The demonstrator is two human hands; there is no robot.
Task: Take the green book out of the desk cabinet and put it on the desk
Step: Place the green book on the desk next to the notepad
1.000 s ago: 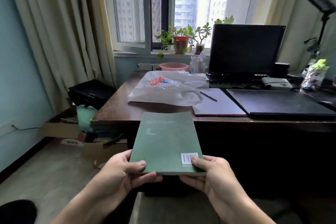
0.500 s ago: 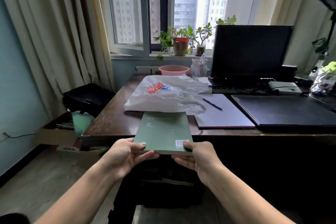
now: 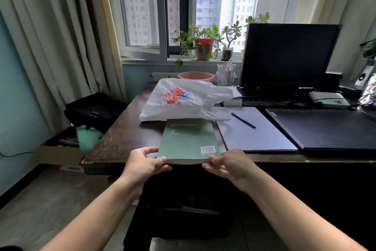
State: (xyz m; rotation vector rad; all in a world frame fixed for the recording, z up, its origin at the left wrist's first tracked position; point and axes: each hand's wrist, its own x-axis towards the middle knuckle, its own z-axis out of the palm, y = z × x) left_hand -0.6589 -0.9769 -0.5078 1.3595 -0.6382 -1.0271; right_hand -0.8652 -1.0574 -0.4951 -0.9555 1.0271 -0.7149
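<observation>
The green book lies flat over the front part of the dark wooden desk, back cover up with a white barcode near its right corner. Its near edge juts slightly past the desk's front edge. My left hand pinches the book's near left corner. My right hand pinches the near right corner. The desk cabinet shows as a dark space below the desk, between my forearms.
A white plastic bag lies just beyond the book. To the right lie a grey pad with a pen, a black closed laptop, and a monitor. A black bag and cardboard boxes sit left of the desk.
Both hands have carried the book forward from mid-air in front of the desk onto its top, up to the plastic bag. The view has moved closer to the desk.
</observation>
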